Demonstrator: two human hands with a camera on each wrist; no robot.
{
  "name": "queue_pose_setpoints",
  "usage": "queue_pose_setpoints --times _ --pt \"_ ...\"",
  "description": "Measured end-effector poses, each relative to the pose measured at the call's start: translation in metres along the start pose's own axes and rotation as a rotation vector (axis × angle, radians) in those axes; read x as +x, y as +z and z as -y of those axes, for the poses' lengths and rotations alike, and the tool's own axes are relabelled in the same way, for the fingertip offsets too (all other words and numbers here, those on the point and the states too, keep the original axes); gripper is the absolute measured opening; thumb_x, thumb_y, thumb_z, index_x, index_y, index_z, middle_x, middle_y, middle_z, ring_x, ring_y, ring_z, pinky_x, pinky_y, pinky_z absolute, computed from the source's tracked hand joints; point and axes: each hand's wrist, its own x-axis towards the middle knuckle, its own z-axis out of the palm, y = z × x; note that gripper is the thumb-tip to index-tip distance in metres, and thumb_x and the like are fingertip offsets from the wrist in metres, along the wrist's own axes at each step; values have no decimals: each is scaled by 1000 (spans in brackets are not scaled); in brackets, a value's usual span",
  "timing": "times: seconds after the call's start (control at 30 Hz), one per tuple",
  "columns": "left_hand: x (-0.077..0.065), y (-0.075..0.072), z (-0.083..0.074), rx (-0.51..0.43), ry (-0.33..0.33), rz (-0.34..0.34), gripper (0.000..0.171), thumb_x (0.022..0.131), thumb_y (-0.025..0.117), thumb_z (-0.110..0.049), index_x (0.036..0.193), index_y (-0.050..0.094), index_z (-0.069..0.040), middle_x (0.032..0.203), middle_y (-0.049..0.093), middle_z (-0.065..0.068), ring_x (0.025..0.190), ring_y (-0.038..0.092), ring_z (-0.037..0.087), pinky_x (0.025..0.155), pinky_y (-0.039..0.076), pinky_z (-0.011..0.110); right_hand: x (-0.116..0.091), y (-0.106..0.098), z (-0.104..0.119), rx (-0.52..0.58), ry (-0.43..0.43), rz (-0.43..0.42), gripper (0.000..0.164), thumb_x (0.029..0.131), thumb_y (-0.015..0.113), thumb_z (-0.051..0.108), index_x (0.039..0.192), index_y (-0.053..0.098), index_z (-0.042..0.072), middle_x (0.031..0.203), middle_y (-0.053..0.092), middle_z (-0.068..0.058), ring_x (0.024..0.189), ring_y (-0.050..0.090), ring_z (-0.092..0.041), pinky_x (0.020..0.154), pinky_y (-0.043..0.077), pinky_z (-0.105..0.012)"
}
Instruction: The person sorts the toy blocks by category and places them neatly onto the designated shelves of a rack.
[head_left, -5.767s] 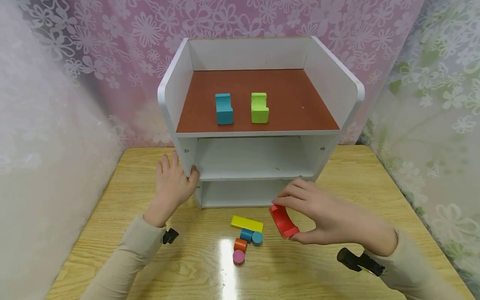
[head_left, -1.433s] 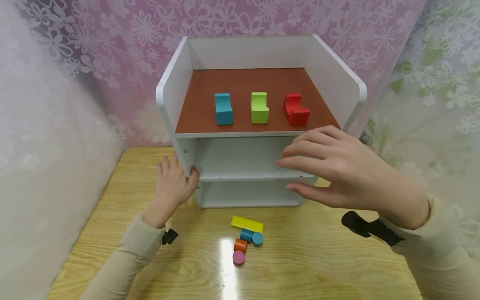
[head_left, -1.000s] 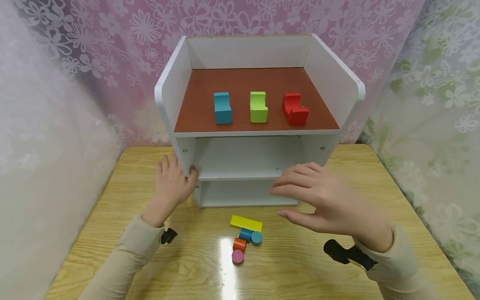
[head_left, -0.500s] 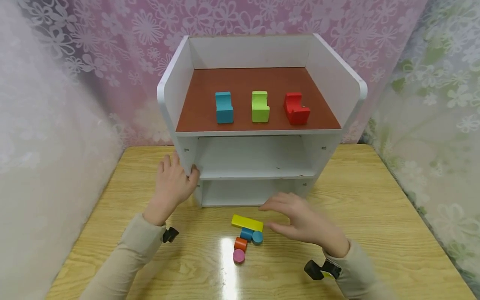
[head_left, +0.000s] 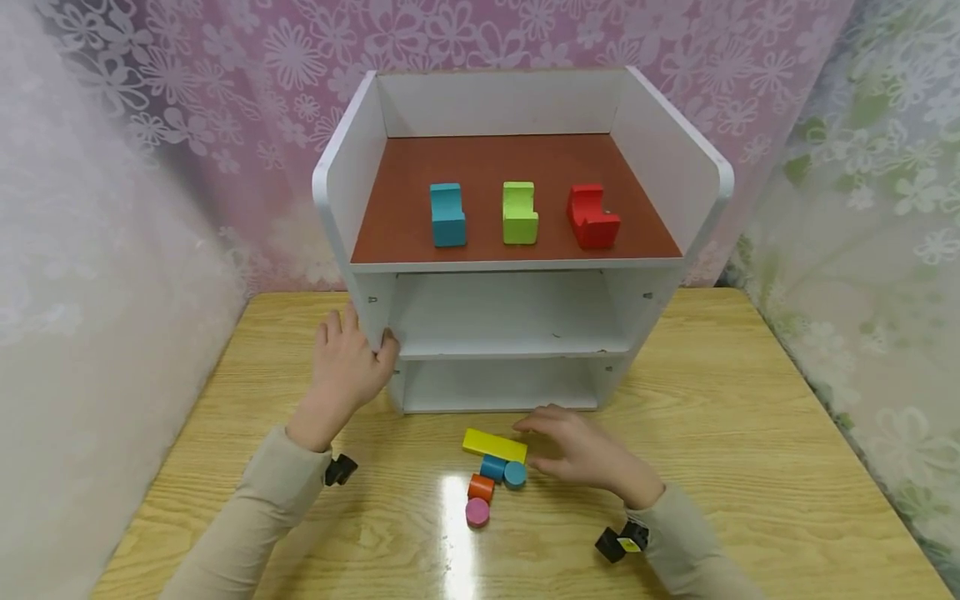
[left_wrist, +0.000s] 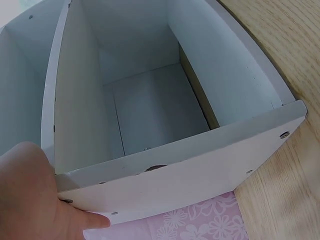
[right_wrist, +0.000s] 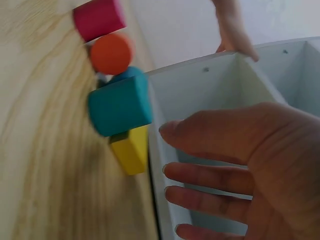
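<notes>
My left hand (head_left: 347, 362) grips the left side panel of a white shelf unit (head_left: 517, 265), its thumb at the front edge and its fingers along the outer face. My right hand (head_left: 581, 450), fingers spread and holding nothing, is low over the table beside the right end of a yellow block (head_left: 495, 446). Against that block lie a blue cylinder (head_left: 492, 467) and a teal cylinder (head_left: 514, 475). Nearer the front are an orange cylinder (head_left: 481, 488) and a pink cylinder (head_left: 477, 512). In the right wrist view, the thumb points towards the teal cylinder (right_wrist: 120, 105).
On the unit's brown top stand three notched blocks in a row: teal (head_left: 447, 217), lime green (head_left: 519, 215) and red (head_left: 592, 218). Two white compartments open below. The wooden table (head_left: 750, 433) runs to floral curtains (head_left: 877, 250) at both sides and the back.
My right hand first carried the red notched block, which now stands on the top at right. Since then that hand has come down and left to the yellow block. My left hand has stayed put.
</notes>
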Motion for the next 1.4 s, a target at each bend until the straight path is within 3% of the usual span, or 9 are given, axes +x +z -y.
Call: queue_pose_setpoints --times 0.3,0.6,0.93,1.27,1.4 --pt "-1 -1 -1 -6 -6 12 67 100 30 -35 154 16 5 149 28 30 133 25 52 110 18 62 2 15 -7 -1 76 61 40 83 75 16 122 69 13 119 66 3 112 60 -18 98 48 -42" --pt "-2 -1 -2 -9 -12 21 68 101 30 -34 154 15 5 153 24 30 137 21 54 111 16 64 4 21 -9 -9 67 26 38 79 73 10 117 71 11 112 67 2 103 61 -17 91 51 -41" --pt "-1 0 -1 -8 0 -10 65 100 31 -35 152 20 4 143 33 30 128 30 52 108 20 63 0 15 -7 -21 105 27 35 80 72 11 115 72 10 111 66 0 104 61 -19 92 50 -43" --pt "0 0 0 2 1 -3 65 100 29 -35 152 20 4 145 31 30 128 29 53 108 20 63 7 25 -3 -73 189 3 36 79 78 25 114 73 16 113 66 2 104 59 -18 90 50 -41" --pt "0 1 1 3 3 -6 65 100 29 -34 152 20 4 144 33 30 126 30 53 107 20 63 8 25 -2 -78 159 -32 33 78 79 23 110 75 13 108 66 1 100 60 -18 87 51 -41"
